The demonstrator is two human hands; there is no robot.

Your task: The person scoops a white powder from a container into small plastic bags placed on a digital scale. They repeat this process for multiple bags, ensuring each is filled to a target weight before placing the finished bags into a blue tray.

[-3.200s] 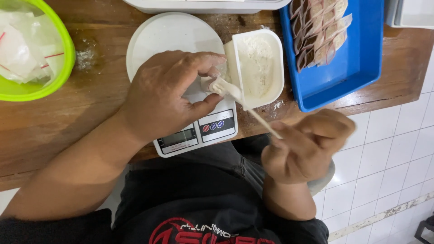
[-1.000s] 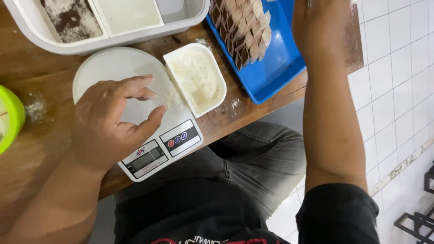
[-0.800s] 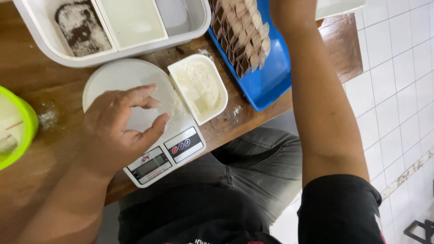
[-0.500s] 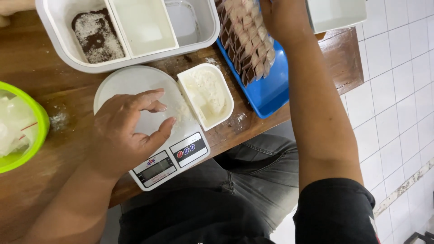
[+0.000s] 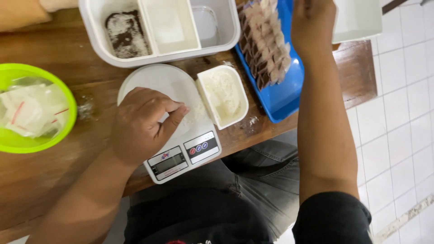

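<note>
Resting on the round white platform of a kitchen scale, the left hand has its fingers curled and pinched together; whatever they hold is hidden. Scale sits at the near edge of a brown wooden table, dusted with white powder. Just right of the fingers: small white tub of flour. Beyond it a blue tray of wrapped pieces. Right hand reaches over that tray, fingers hidden. Behind: divided white container. Far left: green bowl. White tiled floor below.
</note>
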